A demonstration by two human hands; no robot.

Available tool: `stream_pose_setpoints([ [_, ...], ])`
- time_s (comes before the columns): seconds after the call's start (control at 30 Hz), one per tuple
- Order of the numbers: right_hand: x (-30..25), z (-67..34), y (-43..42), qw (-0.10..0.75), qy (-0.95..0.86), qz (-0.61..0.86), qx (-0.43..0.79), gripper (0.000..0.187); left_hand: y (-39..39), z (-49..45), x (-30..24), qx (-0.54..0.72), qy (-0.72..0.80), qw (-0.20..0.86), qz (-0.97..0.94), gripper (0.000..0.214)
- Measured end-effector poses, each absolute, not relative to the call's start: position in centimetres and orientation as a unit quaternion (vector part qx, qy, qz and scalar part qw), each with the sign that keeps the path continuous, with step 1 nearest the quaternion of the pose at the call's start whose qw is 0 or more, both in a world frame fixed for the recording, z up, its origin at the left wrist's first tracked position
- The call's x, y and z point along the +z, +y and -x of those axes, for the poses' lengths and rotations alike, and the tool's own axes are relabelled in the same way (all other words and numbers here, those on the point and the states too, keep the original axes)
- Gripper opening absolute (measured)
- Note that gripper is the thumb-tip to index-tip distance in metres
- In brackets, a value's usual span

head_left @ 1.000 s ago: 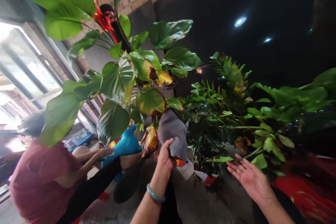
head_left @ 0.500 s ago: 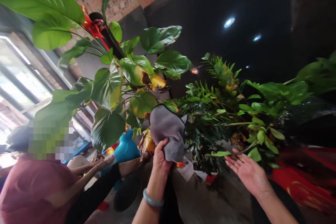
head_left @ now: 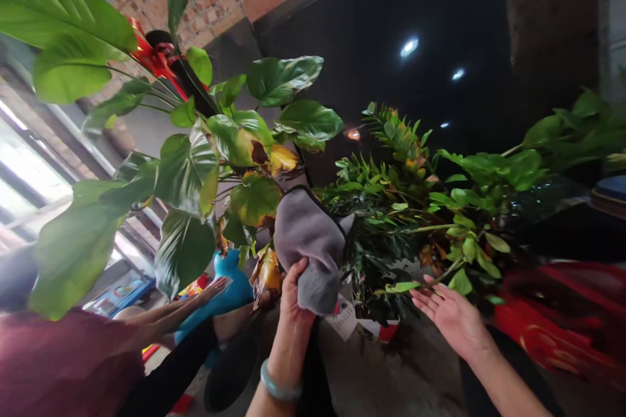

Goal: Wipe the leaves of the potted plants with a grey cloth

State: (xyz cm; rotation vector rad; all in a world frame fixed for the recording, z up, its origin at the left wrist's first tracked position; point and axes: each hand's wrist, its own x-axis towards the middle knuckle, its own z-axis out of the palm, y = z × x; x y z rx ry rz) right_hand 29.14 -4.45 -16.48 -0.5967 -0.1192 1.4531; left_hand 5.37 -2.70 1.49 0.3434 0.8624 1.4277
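Observation:
My left hand (head_left: pixel 297 296), with a pale bangle on its wrist, grips a grey cloth (head_left: pixel 310 247) that has a dark edging. The cloth is held up in front of the plants and hides part of the foliage behind it. To the right, my right hand (head_left: pixel 454 319) is turned palm up with its fingers stretched out. Its fingertips are at a low leafy stem (head_left: pixel 452 270) of a green plant; whether they press on it I cannot tell. Close to the cloth on its left hangs a withered yellow-brown leaf (head_left: pixel 267 273).
A large broad-leaved plant (head_left: pixel 188 172) with a red ribbon (head_left: pixel 154 55) fills the left. At lower left sits another person (head_left: pixel 63 358), arms stretched toward a blue object (head_left: pixel 235 283). A red item (head_left: pixel 557 319) lies at right. Behind stands a dark glossy panel (head_left: pixel 372 71).
The view has swung a little to the right, so most things sit further left. My left hand still holds the cloth, which shows slightly fuller. My right hand stays by the stem.

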Motion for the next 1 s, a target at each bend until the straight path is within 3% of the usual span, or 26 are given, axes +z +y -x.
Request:
stream_pose_setpoints([
  [0.3,-16.4,-29.2,-4.5,0.703,-0.061,0.256,0.660,0.029,-7.0,-8.7,-4.0,0.413,0.493,0.756,-0.119,0.019],
  [0.47,-16.4,-29.1,-4.5,0.719,-0.074,0.231,0.651,0.029,-3.1,-10.2,2.4,0.543,0.328,0.749,-0.190,0.013],
  [0.57,-16.4,-29.0,-4.4,0.725,-0.067,0.240,0.642,0.027,-0.2,-11.9,3.6,0.605,0.282,0.715,-0.209,0.014],
  [0.73,-16.2,-29.1,-4.2,0.718,-0.046,0.259,0.645,0.018,-1.6,-14.0,-2.6,0.452,0.450,0.743,-0.204,0.011],
  [0.83,-16.4,-29.3,-4.2,0.711,-0.042,0.262,0.651,0.015,-3.5,-14.2,-4.1,0.354,0.463,0.788,-0.200,0.014],
  [0.9,-16.5,-29.4,-4.3,0.708,-0.043,0.262,0.654,0.016,-3.3,-14.6,-2.4,0.361,0.429,0.799,-0.216,0.014],
  [1.0,-16.7,-29.5,-4.4,0.708,-0.059,0.258,0.654,0.018,-0.7,-15.6,1.7,0.480,0.353,0.756,-0.271,0.008],
])
